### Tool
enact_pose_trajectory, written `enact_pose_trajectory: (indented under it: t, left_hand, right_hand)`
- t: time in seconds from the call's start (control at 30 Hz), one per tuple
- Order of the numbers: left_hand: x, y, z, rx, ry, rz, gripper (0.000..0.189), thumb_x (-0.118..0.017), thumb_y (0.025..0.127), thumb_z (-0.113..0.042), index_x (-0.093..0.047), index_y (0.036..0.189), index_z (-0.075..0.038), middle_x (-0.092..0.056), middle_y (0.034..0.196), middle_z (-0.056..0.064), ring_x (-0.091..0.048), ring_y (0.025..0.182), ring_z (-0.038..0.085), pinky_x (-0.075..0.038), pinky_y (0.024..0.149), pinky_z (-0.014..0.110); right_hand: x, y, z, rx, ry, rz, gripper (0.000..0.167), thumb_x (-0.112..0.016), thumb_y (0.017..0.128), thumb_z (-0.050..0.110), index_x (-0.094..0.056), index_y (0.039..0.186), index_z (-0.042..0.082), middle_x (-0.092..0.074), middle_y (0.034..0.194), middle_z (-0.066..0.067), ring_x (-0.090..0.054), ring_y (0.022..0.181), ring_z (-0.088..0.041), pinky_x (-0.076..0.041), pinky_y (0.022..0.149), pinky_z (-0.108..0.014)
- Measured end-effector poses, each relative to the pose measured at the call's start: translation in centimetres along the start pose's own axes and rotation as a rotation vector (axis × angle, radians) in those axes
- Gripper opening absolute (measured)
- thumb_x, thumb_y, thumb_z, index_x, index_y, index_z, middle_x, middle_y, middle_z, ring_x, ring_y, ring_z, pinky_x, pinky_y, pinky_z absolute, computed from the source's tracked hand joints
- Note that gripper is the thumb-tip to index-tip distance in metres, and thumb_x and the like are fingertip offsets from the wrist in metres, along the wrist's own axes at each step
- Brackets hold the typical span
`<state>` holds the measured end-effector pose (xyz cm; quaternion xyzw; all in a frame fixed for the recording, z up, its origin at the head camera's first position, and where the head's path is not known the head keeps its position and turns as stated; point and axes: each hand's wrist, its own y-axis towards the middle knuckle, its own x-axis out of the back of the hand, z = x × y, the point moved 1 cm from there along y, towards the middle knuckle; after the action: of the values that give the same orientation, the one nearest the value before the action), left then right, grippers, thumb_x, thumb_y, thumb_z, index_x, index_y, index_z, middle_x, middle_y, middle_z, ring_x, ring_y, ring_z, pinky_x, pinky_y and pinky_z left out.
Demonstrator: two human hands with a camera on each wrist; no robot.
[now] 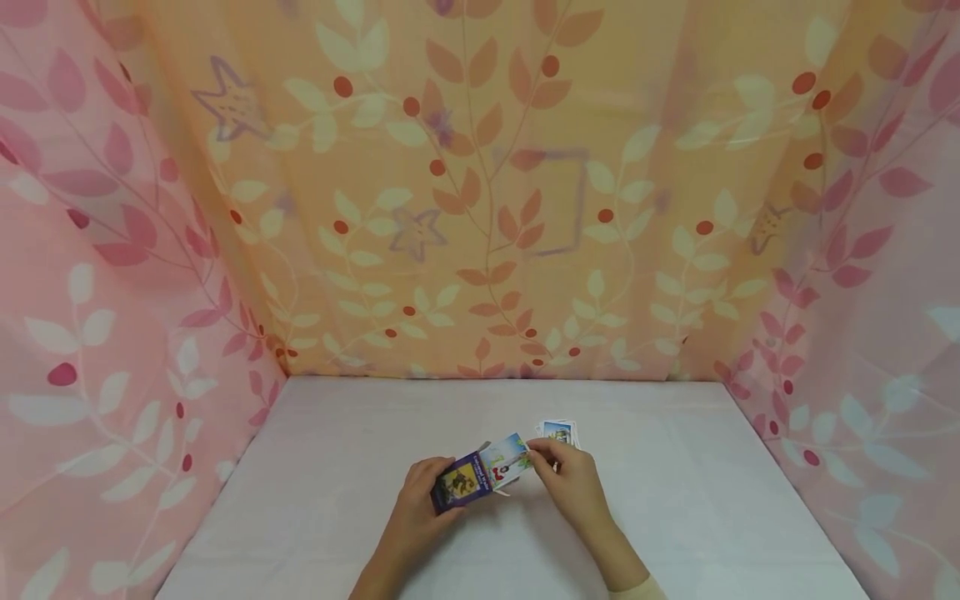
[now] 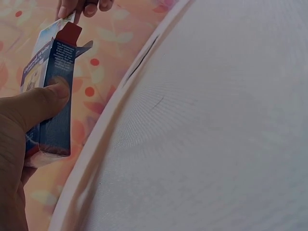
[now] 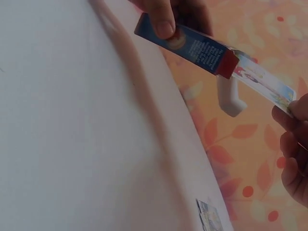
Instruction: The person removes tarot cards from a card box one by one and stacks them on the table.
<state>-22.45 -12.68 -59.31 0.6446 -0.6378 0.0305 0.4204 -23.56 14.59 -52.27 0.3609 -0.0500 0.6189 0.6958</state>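
I saw the left hand (image 1: 418,495) grip the box (image 1: 461,482), the right hand (image 1: 573,488) pinch the card (image 1: 504,460) at its two o'clock; overtight squeezing could've creased it.

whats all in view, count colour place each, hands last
table: 1, white, foreground
back curtain: 1, orange leaf print, behind table
side curtains: 2, pink leaf print, flanking table
card pile: 1, white-edged, bluish, on table
card box: 1, dark blue, held above table
card: at least 1, white, blue, green, sticking out of card box
left hand: 1, bare, around card box
right hand: 1, bare, pinching card
sleeve: 1, cream, right wrist
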Motion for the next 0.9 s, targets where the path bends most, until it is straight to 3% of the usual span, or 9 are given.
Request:
enact_pose_trajectory:
  t: [0.23,0.6,0.9]
  left_hand:
    - [0.0,0.1,-0.5,0.032,0.0,0.021,0.086,-0.098,0.065,-0.023,-0.057,0.141,-0.024,-0.057,0.137,-0.009,-0.052,0.129,0.013,-0.046,0.111,0.044]
    - [0.1,0.1,-0.5,0.054,0.025,0.026,0.085,-0.098,0.065,-0.023,-0.057,0.14,-0.024,-0.057,0.136,-0.008,-0.051,0.128,0.013,-0.046,0.111,0.043]
    - [0.2,-0.1,-0.6,0.072,0.021,0.033,0.086,-0.097,0.066,-0.024,-0.056,0.141,-0.026,-0.056,0.137,-0.009,-0.051,0.129,0.013,-0.046,0.112,0.045]
  right_hand:
    - [1.5,0.9,-0.1,0.075,-0.018,-0.024,0.012,-0.078,0.09,0.01,-0.078,0.101,0.015,-0.066,0.078,0.015,-0.055,0.067,-0.002,-0.046,0.054,-0.019]
    - [3.0,1.6,-1.1,0.127,-0.012,-0.017,0.015,-0.079,0.09,0.011,-0.078,0.105,0.017,-0.066,0.082,0.014,-0.053,0.068,-0.004,-0.045,0.055,-0.019]
    - [4.6,3.4,-2.2,0.141,-0.004,0.014,0.013,-0.077,0.093,0.014,-0.077,0.105,0.016,-0.067,0.082,0.012,-0.051,0.067,-0.006,-0.045,0.056,-0.02]
